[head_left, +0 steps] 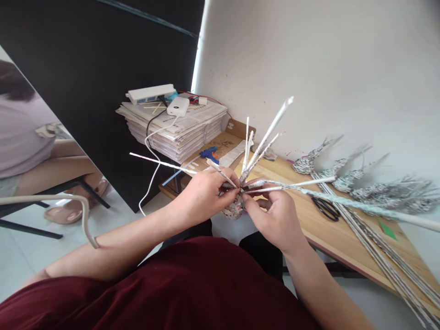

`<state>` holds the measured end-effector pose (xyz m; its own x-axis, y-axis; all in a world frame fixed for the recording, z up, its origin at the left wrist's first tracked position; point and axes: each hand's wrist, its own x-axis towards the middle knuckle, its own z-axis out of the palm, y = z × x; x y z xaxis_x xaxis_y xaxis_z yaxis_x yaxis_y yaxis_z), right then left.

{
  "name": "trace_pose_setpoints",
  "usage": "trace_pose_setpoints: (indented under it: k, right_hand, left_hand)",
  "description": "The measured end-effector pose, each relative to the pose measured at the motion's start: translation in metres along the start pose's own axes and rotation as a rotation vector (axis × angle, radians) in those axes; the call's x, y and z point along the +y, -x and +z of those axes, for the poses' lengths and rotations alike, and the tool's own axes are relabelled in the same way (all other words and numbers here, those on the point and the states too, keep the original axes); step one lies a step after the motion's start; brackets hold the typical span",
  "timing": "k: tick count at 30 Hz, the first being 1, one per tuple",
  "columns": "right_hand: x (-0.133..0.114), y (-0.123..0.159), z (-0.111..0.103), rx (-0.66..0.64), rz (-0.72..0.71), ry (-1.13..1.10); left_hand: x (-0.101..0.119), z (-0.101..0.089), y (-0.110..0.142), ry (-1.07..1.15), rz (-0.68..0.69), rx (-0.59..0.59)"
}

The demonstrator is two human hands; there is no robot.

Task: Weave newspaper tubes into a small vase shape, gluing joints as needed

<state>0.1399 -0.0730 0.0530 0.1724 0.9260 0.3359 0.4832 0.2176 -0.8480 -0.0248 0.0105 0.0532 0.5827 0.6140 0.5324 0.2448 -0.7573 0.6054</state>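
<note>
Between my hands, above my lap, is a small woven piece [233, 210] made of rolled newspaper. Several paper tubes [266, 133] fan up and outward from its top. My left hand [209, 195] pinches a paper tube at the rim, its fingers closed. From the other side my right hand [273, 211] grips a paper tube [302, 183] close to the weave, thumb against fingers. A longer pale paper tube [364, 205] runs from there far to the right. The fingers partly hide the woven body.
On the wooden table [295, 197] lie black-handled scissors [326, 208], a bundle of paper tubes [381, 256] and several woven paper pieces [347, 180] along the wall. A newspaper stack [178, 133] carries a power strip [151, 94] and a white power bank [178, 106]. A blue glue gun [208, 153] lies nearby. Someone sits [30, 137] at left.
</note>
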Motion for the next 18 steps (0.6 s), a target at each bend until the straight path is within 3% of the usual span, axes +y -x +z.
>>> trace_pose_setpoints:
  k: [6,12,18]
  right_hand:
    - [-0.0004,-0.0029,0.0003,0.007,0.024,0.015]
    - [-0.0016,-0.0034,0.0029,0.026,0.134,0.036]
    - [0.0049,-0.0014,0.0016,-0.031,0.098,-0.030]
  left_hand:
    - [-0.0009,0.0019,0.0008,-0.035,0.032,0.004]
    - [-0.0033,0.0016,0.0010,-0.059,0.106,-0.006]
    - [-0.0024,-0.0003,0.0009,-0.062,0.091,-0.029]
